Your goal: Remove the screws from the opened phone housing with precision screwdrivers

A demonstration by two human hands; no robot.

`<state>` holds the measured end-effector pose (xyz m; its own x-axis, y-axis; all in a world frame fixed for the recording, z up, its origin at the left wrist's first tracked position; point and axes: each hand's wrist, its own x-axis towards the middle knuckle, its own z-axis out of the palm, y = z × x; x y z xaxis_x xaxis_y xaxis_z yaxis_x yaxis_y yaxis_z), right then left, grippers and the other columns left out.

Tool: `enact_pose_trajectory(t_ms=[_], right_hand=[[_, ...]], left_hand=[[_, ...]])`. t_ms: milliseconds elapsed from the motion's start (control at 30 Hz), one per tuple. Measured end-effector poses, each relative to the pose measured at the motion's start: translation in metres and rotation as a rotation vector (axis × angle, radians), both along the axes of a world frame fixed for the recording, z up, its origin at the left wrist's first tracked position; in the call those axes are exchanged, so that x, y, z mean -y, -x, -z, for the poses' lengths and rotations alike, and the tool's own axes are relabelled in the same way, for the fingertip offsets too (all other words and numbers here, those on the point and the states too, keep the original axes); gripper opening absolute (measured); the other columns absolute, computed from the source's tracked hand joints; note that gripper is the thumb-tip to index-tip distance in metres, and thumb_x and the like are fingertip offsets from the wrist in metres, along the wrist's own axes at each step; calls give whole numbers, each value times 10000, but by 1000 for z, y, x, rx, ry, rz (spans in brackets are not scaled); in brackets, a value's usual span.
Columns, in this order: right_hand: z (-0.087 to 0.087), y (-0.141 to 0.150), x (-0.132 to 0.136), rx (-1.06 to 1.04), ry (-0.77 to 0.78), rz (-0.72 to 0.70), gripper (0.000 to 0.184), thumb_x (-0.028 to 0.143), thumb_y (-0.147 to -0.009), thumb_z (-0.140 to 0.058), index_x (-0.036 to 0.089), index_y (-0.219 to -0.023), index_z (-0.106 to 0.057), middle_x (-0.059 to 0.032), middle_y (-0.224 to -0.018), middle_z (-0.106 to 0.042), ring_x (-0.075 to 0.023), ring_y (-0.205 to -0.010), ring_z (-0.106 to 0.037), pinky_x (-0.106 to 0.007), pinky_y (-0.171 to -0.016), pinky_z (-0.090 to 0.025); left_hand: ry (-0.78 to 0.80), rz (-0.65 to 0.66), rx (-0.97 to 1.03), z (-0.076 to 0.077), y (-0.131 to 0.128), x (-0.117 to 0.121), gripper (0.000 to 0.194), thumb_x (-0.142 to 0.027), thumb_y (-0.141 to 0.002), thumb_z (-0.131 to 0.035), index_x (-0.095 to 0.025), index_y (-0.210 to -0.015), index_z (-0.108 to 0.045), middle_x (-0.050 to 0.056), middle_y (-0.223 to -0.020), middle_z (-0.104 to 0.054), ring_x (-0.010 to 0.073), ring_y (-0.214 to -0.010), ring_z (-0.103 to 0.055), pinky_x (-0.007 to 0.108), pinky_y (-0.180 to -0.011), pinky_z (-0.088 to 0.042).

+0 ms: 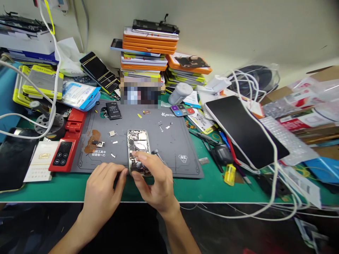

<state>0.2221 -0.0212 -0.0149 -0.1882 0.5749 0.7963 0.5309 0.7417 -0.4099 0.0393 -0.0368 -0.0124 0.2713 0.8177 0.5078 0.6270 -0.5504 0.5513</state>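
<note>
An opened phone lies on the grey work mat, its inner parts showing and its lower end partly covered by my fingers. My left hand is at its lower left edge, fingers curled and tips brought together; what they hold, if anything, is hidden. Over the phone's lower half is my right hand, thumb at the bottom left corner and index finger reaching to the inner parts, with a gap between them. A screwdriver lies just right of the phone. A black battery and a small metal part lie up and left.
Under everything is the grey mat. A red device with buttons stands left. Tools, a large tablet-like device and white cables crowd the right. Stacked orange boxes stand behind. Tiny loose parts lie on the mat.
</note>
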Motion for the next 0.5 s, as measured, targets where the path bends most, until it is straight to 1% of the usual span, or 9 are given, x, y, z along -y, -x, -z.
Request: enact_pose_trajectory(t_ms=[33, 67, 133, 167, 267, 333, 400, 500], right_hand=[[0, 0, 0, 4, -5, 4, 650, 21, -982, -635, 154, -1597, -471, -167, -1282, -749, -240, -1206, -739, -419, -952, -680], [1, 0, 0, 6, -9, 3, 644, -4, -981, -611, 158, -1591, -483, -158, -1266, -751, -232, -1200, -738, -407, -950, -679], [1, -1, 1, -6, -1, -12, 648, -35, -981, -510, 156, -1599, -484, -152, -1249, -749, -223, -1167, -739, -402, -922, -679], [2, -1, 1, -9, 2, -18, 654, -27, -979, -493, 154, -1608, -475, -156, -1248, -745, -227, -1157, -737, -407, -908, -680], [3, -1, 2, 9, -6, 12, 682, 17, -986, -572, 151, -1640, -433, -165, -1261, -739, -238, -1161, -729, -406, -899, -683], [3, -1, 2, 20, -2, 19, 697, -3, -989, -553, 153, -1655, -419, -166, -1278, -739, -230, -1176, -730, -392, -905, -682], [3, -1, 2, 24, 3, 12, 670, 9, -1008, -520, 152, -1655, -421, -169, -1276, -738, -232, -1171, -735, -391, -890, -684], [2, 0, 2, 43, -18, 43, 637, 68, -1018, -609, 178, -1626, -455, -144, -1201, -747, -229, -1097, -749, -373, -846, -687]], left_hand=[[-3, -1, 0, 0, 0, 0, 97, -138, -1117, -594, -203, -1045, -581, -13, -917, -660, 157, -811, -534, 311, -771, -414], [-6, -3, -1, 0, 0, 0, 96, -138, -1117, -595, -202, -1047, -583, -13, -913, -658, 158, -809, -532, 312, -770, -413], [-4, -4, -8, 1, 0, -1, 94, -141, -1115, -603, -201, -1045, -587, -13, -900, -649, 159, -806, -526, 313, -767, -408], [-1, -3, -9, 1, 0, -1, 91, -146, -1116, -607, -201, -1046, -589, -14, -897, -647, 159, -804, -523, 313, -767, -407], [15, 7, -1, 1, 1, 0, 81, -155, -1116, -618, -202, -1054, -599, -16, -910, -657, 156, -812, -524, 310, -776, -407], [22, 14, 3, 1, 1, 0, 76, -160, -1113, -630, -204, -1057, -604, -18, -924, -669, 155, -821, -529, 309, -786, -408], [25, 21, 5, 0, 1, 1, 67, -162, -1109, -640, -207, -1070, -611, -19, -944, -682, 155, -835, -538, 309, -797, -412], [29, 24, 12, 0, 1, 1, 58, -159, -1113, -630, -208, -1086, -615, -16, -956, -688, 158, -843, -545, 312, -803, -417]])
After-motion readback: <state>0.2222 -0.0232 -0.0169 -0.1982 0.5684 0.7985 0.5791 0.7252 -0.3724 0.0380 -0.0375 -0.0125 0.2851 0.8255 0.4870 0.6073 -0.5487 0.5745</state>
